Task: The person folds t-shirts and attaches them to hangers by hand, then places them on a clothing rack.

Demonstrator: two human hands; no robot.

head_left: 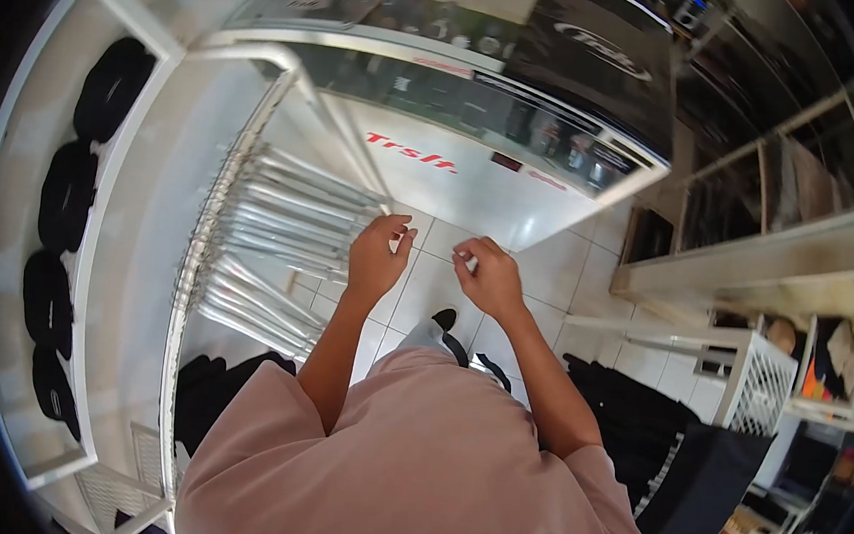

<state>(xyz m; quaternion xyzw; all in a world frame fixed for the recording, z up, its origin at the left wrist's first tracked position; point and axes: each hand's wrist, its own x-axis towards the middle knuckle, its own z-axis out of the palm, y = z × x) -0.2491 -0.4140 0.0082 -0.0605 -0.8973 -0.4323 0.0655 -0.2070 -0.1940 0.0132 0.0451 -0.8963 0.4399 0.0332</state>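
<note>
In front of my chest, both forearms reach forward above the tiled floor. My left hand has loosely bent fingers, with the thumb apart from them and nothing visible between. It is nearest to a white metal rack hung with a row of plastic-wrapped items. A short gap separates it from my right hand, whose fingers curl inward with the thumb apart and no object showing. Beyond both hands stands a glass-topped display counter with red lettering on its white front.
Black caps line a white-framed wall shelf at the left. A black item with a white logo covers the counter's right end. Dark clothes hang at my right, by a white mesh-sided rack. Wooden-edged shelving runs along the right.
</note>
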